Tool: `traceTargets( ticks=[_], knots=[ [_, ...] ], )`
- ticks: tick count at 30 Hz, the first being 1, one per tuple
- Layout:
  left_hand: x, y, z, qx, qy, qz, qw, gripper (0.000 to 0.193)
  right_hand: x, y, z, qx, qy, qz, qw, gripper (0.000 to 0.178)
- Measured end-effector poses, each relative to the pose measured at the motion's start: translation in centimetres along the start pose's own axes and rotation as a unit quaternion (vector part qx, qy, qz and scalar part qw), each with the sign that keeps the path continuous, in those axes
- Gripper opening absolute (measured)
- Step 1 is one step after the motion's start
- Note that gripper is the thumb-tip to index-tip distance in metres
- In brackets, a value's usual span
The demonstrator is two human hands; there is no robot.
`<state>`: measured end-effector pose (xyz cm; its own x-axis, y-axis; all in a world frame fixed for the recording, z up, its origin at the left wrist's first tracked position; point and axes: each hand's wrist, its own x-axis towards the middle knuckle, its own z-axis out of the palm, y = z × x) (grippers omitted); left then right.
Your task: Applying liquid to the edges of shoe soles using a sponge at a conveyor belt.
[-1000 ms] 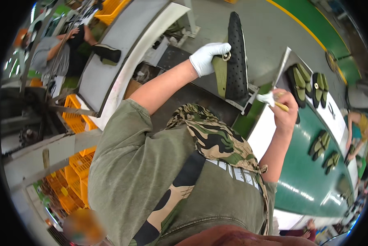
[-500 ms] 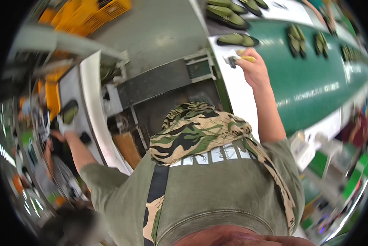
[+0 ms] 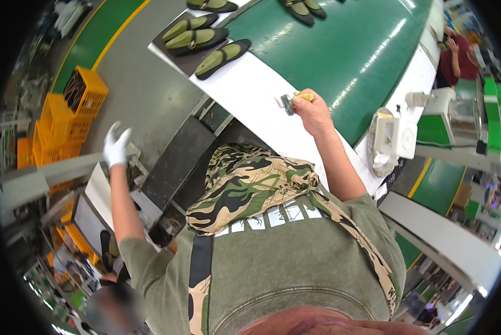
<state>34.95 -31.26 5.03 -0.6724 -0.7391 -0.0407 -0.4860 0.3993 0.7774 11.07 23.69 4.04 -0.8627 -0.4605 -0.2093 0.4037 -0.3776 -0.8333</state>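
Left hand [image 3: 117, 147]: nothing was held; fingers were spread.
Right hand [image 3: 314, 111]: yellow-handled tool [image 3: 289, 103] was pinched, likely for control.
Nearest shoe [image 3: 222, 60]: was set on white tabletop [image 3: 256, 88], perhaps for reach.

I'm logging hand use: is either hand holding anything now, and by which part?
The right hand holds a small tool by its yellow handle. The gloved left hand, fingers spread, holds nothing visible.
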Motion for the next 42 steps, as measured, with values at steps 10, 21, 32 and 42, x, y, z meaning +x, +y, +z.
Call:
traceTargets(
  ticks=[10,21,32,42],
  knots=[
    [11.5,20.8,31.6,0.453,-0.302,0.269,0.795,0.09,-8.3,-3.0,-4.7,-0.001,0.264,-0.058,0.963,0.016],
    [16.3,20.2,36.0,0.387,-0.43,0.104,0.809,0.105,-11.0,-2.8,-5.0,-0.007,0.443,-0.099,0.891,0.017],
    [1.1,27.9,29.8,-0.495,-0.543,0.09,0.673,0.054,-0.2,-10.3,-1.0,-0.145,0.283,-0.145,0.937,0.016],
    [-6.7,35.6,23.0,0.013,-0.265,0.668,0.695,0.048,3.9,-10.1,2.5,-0.119,0.237,-0.162,0.95,0.02]
  ],
)
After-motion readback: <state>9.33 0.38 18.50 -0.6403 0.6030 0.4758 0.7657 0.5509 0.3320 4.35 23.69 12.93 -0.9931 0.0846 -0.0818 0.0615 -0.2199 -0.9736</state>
